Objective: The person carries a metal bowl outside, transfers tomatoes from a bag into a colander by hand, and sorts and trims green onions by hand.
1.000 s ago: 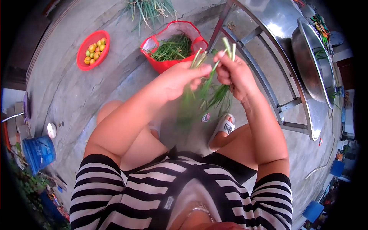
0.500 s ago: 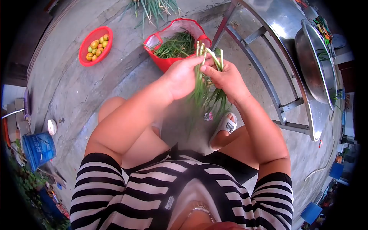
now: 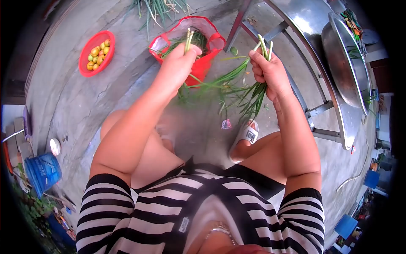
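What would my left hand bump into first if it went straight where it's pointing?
Probably the red bag or the greens inside: the left hand points across its opening. How high it is above them is unclear.

Even, fairly bright daylight falls over the grey concrete floor with only soft, faint shadows, while the steel desk throws back a small white glare spot near the top right. A hazy, smudge-like blur veils the middle of the view, softening the leaves between the hands, whereas the striped top reads fairly crisply. The wide lens bends straight lines into curves, squeezes things near the rim, and leaves both sides and the corners black.
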`<move>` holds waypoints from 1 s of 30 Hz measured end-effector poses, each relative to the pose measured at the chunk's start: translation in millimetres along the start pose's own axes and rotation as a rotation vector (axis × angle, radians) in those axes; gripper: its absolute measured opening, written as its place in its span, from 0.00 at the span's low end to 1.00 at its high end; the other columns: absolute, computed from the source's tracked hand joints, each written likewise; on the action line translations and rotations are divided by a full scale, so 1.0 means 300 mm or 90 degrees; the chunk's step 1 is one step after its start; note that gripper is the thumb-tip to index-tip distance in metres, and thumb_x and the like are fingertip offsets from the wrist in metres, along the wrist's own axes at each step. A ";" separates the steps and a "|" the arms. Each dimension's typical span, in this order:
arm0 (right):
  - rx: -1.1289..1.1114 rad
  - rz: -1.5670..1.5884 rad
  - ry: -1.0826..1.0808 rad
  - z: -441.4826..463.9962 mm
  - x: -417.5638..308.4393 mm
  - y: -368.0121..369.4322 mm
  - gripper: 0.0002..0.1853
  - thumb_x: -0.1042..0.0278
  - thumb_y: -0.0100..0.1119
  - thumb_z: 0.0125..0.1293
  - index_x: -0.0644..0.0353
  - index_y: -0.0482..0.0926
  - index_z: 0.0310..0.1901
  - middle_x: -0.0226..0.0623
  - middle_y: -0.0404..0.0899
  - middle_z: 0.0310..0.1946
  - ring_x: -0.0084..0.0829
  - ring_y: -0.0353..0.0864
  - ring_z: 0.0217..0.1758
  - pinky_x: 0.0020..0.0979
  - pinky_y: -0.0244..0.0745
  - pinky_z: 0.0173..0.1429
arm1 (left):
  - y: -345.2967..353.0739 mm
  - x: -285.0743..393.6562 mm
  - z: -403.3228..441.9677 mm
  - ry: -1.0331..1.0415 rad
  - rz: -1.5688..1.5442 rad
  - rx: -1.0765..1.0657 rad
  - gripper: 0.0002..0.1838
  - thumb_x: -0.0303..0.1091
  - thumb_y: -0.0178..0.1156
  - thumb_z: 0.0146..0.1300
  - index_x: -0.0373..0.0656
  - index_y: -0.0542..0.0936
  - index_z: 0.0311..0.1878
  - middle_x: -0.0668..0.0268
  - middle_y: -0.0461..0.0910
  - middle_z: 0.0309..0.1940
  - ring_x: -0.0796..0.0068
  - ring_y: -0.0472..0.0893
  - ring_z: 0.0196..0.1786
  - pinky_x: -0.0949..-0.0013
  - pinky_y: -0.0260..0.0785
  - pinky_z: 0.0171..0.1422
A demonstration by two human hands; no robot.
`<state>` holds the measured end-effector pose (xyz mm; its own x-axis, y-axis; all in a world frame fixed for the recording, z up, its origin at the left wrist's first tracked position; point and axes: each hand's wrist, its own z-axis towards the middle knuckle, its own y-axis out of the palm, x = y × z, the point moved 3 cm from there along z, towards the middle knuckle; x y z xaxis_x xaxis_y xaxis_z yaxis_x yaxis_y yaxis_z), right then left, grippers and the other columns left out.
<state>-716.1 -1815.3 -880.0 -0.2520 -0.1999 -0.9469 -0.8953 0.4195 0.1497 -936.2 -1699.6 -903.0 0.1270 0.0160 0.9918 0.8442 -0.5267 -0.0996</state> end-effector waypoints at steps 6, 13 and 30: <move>-0.013 -0.026 0.008 -0.025 0.018 0.055 0.09 0.64 0.64 0.69 0.54 0.73 0.37 0.25 0.76 0.26 0.12 0.59 0.19 0.19 0.52 0.22 | 0.094 0.023 -0.041 0.048 0.141 -0.123 0.15 0.38 0.70 0.62 0.41 0.81 0.47 0.77 0.77 0.31 0.88 0.73 0.33 0.78 0.67 0.39; -0.145 0.043 0.051 -0.051 0.026 0.112 0.10 0.62 0.64 0.70 0.57 0.75 0.39 0.20 0.67 0.24 0.11 0.56 0.20 0.18 0.47 0.22 | 0.133 0.001 -0.057 -0.032 0.003 -0.136 0.14 0.35 0.69 0.63 0.37 0.82 0.48 0.71 0.81 0.37 0.84 0.78 0.37 0.76 0.71 0.42; -0.102 -0.237 -0.011 -0.049 0.038 0.119 0.08 0.64 0.66 0.66 0.59 0.79 0.40 0.22 0.75 0.29 0.15 0.70 0.30 0.22 0.64 0.32 | 0.096 -0.023 -0.044 -0.015 0.075 -0.130 0.11 0.34 0.67 0.64 0.37 0.82 0.45 0.71 0.81 0.36 0.84 0.78 0.38 0.76 0.72 0.43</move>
<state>-756.5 -1815.5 -881.3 0.1049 -0.2972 -0.9490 -0.9704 0.1780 -0.1630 -919.7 -1726.0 -911.7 0.2322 -0.0374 0.9720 0.6999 -0.6875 -0.1936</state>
